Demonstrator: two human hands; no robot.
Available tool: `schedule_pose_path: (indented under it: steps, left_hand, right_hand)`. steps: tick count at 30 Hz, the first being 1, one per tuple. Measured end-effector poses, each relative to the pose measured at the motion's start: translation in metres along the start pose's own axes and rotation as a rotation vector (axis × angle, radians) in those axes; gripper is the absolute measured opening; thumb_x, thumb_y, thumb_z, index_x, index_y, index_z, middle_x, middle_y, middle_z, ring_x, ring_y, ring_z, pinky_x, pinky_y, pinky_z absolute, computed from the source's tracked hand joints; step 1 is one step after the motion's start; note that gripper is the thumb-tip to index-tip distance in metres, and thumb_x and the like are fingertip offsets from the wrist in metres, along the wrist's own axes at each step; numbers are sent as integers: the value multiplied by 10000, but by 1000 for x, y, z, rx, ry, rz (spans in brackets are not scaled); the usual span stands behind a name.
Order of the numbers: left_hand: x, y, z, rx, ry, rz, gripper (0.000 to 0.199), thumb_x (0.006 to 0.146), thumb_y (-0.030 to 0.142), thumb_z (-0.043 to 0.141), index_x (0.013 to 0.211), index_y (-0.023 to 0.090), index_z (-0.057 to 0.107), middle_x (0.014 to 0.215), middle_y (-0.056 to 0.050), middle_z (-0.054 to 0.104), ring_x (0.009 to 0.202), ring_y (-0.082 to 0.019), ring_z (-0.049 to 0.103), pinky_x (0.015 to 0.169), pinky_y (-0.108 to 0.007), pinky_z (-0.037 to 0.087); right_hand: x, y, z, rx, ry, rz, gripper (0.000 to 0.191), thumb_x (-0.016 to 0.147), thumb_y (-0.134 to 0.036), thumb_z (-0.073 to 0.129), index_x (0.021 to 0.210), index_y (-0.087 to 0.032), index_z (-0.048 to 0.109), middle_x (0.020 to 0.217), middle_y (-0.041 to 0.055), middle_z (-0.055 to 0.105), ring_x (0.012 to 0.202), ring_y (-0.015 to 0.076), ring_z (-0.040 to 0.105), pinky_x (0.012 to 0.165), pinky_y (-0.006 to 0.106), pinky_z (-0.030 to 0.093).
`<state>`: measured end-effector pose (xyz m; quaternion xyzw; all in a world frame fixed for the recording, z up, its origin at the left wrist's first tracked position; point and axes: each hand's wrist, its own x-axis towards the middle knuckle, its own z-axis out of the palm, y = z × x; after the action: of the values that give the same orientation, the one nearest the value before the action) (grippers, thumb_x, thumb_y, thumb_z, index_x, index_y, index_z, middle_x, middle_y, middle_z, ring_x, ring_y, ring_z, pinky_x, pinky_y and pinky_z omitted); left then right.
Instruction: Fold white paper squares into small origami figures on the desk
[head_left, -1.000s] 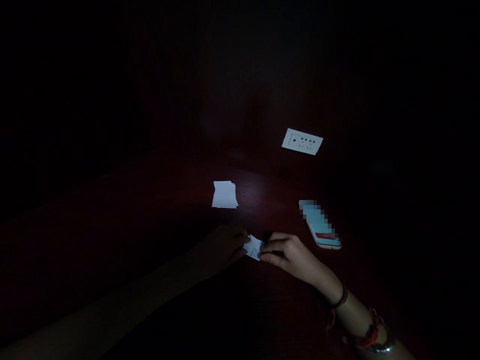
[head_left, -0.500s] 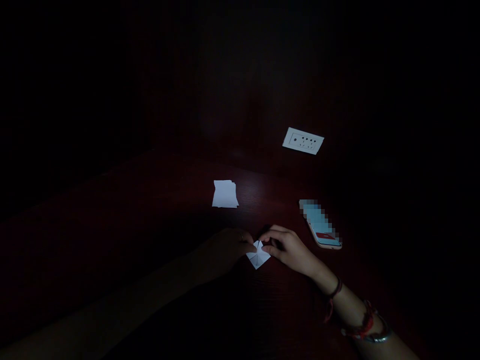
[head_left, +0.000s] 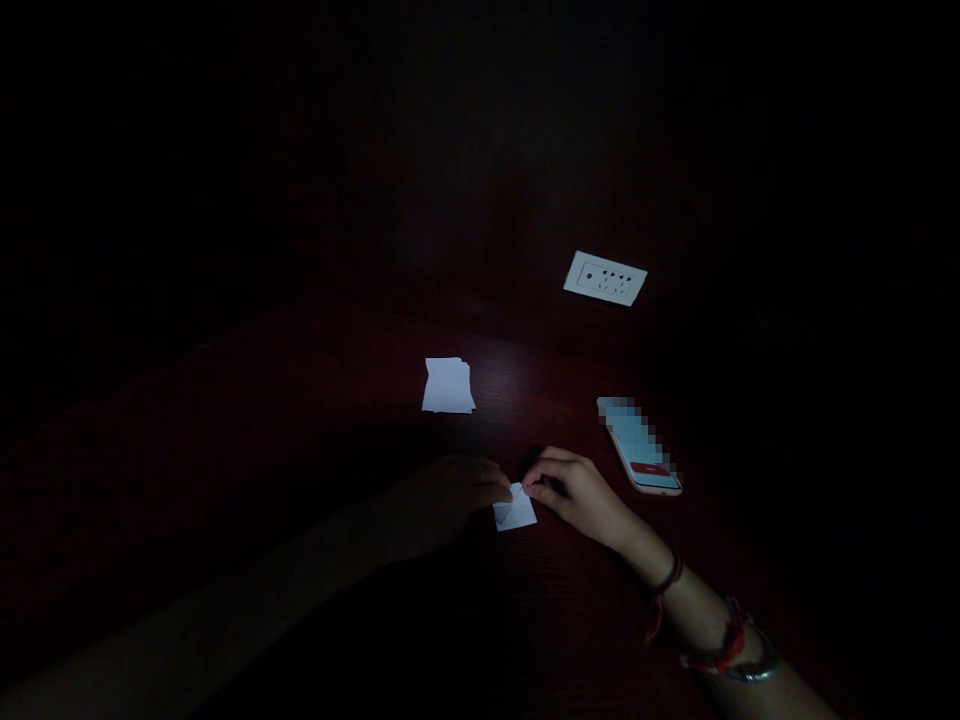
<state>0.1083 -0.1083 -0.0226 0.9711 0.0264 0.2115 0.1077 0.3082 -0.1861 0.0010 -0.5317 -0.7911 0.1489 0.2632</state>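
A small folded white paper point(head_left: 516, 514) lies on the dark red table between my hands, a slanting crease or flap edge across it. My left hand point(head_left: 461, 497), dim and in shadow, has its thumb and fingers closed on the paper's upper left edge. At the upper right corner, my right hand point(head_left: 574, 491) pinches the paper between thumb and forefinger. Past the hands lies a small stack of white paper sheets point(head_left: 448, 386), its edges not quite lined up.
A phone point(head_left: 641, 448) with its screen lit lies to the right of my right hand. On the wall behind is a white socket panel point(head_left: 606, 279). The dark red tabletop point(head_left: 300, 400) fades into darkness at the sides.
The folded paper has turned from a corner-down diamond to a squarer position, and its visible folds look different. Both hands stay at it, with slight finger shifts.
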Motion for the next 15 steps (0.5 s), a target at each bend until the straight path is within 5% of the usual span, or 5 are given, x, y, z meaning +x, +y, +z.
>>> schedule_pose_path:
  steps: [15]
  left_hand:
    - [-8, -4, 0, 56, -62, 13, 574, 694, -26, 427, 1186, 267, 402, 1244, -14, 420, 1151, -205, 337, 906, -381, 313]
  right_hand:
    - [-1, -1, -1, -46, -25, -23, 95, 797, -156, 482, 789, -154, 576, 783, 25, 528, 725, 110, 512, 653, 208, 409]
